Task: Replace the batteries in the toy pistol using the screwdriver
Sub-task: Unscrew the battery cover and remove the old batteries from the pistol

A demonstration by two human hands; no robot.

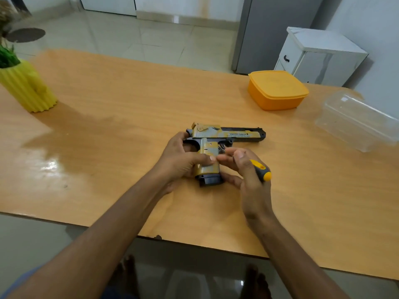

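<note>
A yellow and grey toy pistol [228, 134] lies on its side in the middle of the wooden table [129, 108], barrel pointing right, grip toward me. My left hand [183, 160] wraps the grip from the left, thumb across the lower grip panel. My right hand [244, 169] is at the right of the grip, fingertips touching it beside the trigger guard. A screwdriver with a yellow and black handle [262, 171] is tucked in that hand, its handle end sticking out to the right; the shaft is hidden. No batteries are visible.
An orange lidded box [277, 89] stands at the back right. A clear plastic container [356, 121] sits at the right edge. A yellow ribbed pot with a green plant [26, 87] stands at the far left. The table's near edge [205, 242] is close to my body.
</note>
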